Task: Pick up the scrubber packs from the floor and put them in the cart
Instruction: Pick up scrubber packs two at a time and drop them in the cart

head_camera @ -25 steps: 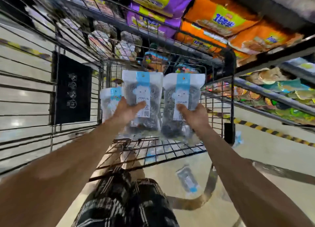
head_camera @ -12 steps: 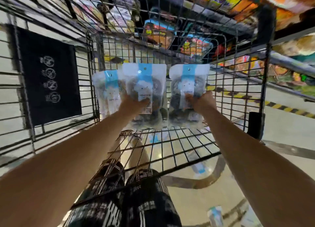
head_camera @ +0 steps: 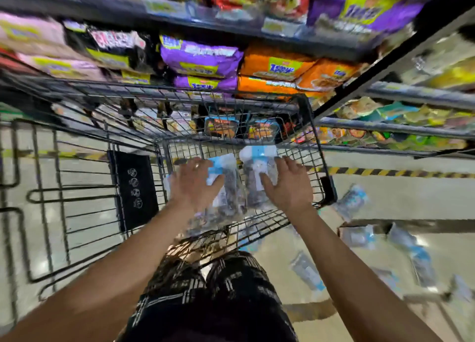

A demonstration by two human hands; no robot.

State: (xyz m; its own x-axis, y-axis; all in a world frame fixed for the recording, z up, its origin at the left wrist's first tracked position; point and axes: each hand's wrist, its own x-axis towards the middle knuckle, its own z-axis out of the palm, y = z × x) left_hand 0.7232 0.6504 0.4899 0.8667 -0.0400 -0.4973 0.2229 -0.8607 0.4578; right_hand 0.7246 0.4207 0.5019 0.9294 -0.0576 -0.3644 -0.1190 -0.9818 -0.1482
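Two clear scrubber packs with blue and white headers lie side by side on the wire floor of the black cart [head_camera: 317, 146]: the left pack [head_camera: 227, 185] and the right pack [head_camera: 257, 173]. My left hand [head_camera: 194, 185] is spread palm down over the left pack, its thumb touching it. Just right of the right pack, my right hand [head_camera: 289, 187] is also spread, with its thumb resting on that pack. Neither hand's fingers curl around a pack. Several more scrubber packs [head_camera: 350, 203] lie scattered on the floor to the right of the cart.
Store shelves with purple and orange snack bags [head_camera: 275, 66] stand just beyond the cart and along the right. A black panel with white icons [head_camera: 133, 190] hangs on the cart's left side. Yellow-black floor tape [head_camera: 385, 172] runs below the right shelf. My checked shorts [head_camera: 218, 290] are below.
Both hands have lowered the packs from upright onto the cart's floor and opened over them. The view has tilted up, bringing the shelves and the floor packs into sight.
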